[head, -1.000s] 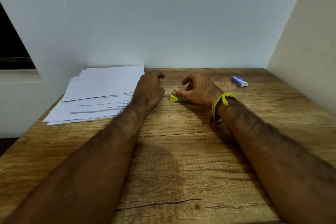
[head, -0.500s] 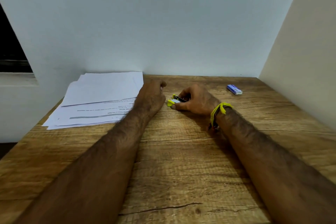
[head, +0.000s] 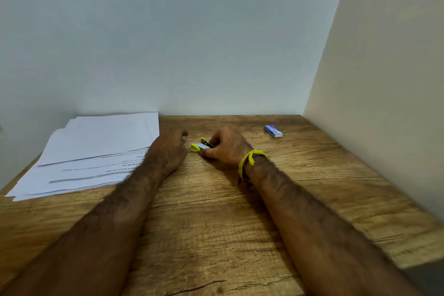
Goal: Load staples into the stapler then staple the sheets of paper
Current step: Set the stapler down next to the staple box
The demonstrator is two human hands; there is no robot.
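Since the earlier frame, the stapler [head: 200, 147] has been opened further. It is gripped by the right hand [head: 227, 145] on the table [head: 216, 223], seemingly steadied for loading. The left hand [head: 169, 149] is curled, holding nothing seen, touching the sheets [head: 96, 146]. Farther off lies the staple box [head: 273, 131].

One head-worn view — looking forward and down, close over the wooden desk [head: 216, 223].

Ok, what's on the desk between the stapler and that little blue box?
Only the right hand, gripping the yellow stapler; beyond it, bare wood reaches the blue box, as the head view shows.
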